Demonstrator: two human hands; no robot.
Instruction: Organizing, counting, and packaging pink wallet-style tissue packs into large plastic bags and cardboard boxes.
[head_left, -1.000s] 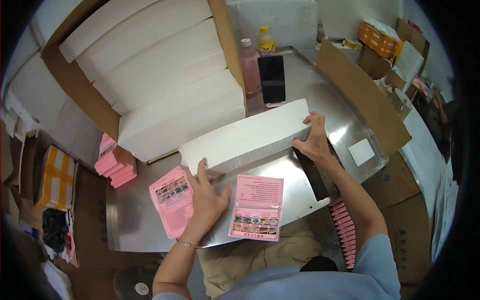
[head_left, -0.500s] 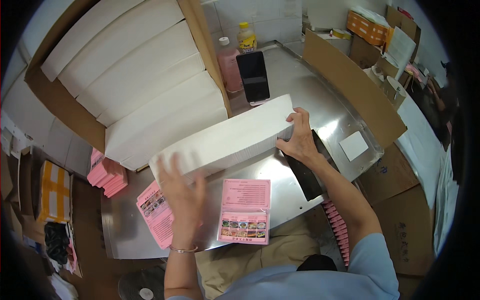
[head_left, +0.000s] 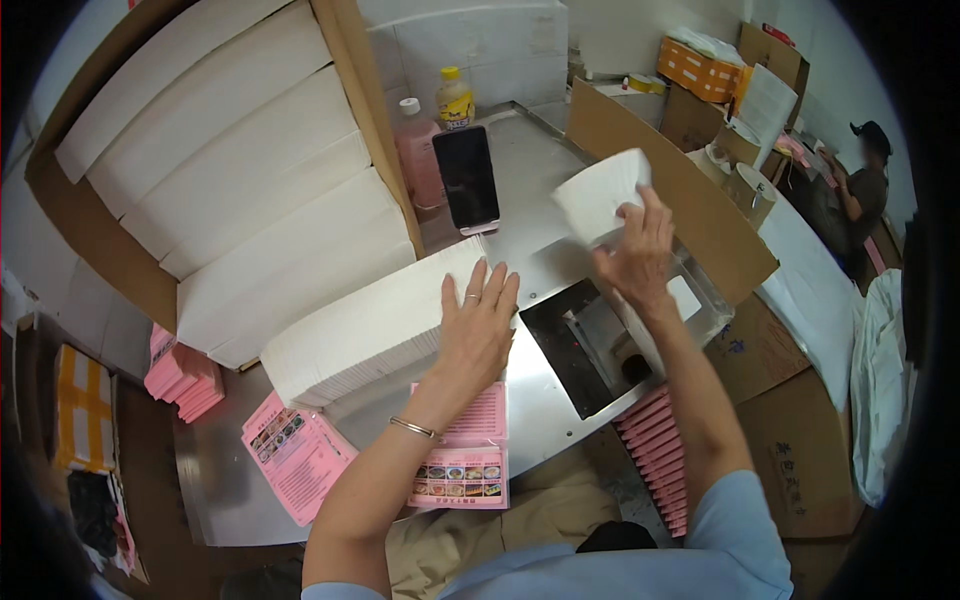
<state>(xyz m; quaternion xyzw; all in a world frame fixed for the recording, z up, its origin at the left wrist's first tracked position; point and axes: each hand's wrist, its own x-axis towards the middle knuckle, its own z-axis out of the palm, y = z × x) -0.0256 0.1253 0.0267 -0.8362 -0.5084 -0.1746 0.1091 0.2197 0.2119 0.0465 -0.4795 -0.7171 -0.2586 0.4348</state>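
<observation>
A long row of white folded paper napkins (head_left: pixel 365 325) lies across the metal table in front of the big carton. My left hand (head_left: pixel 478 325) rests on the row's right end, its fingers stretched out over the top. To the right, my right hand (head_left: pixel 642 255) grips a short stack of the same napkins (head_left: pixel 603 195), lifted and apart from the row. Below this hand is a dark rectangular opening (head_left: pixel 572 345) in the table top. A pink printed packet (head_left: pixel 462 475) lies partly hidden under my left forearm, and more pink packets (head_left: pixel 298 462) lie to its left.
An open carton (head_left: pixel 355 95) packed with white napkin rows stands at the left. Behind the table's middle are a phone on a stand (head_left: pixel 466 180) and two bottles. A cardboard panel (head_left: pixel 670 190) edges the right side. Pink packets (head_left: pixel 652 455) line up below. Another person sits far right.
Both hands were on one long napkin row. My right hand now holds a short stack split from its right end, while my left hand has moved from the left end to the right end.
</observation>
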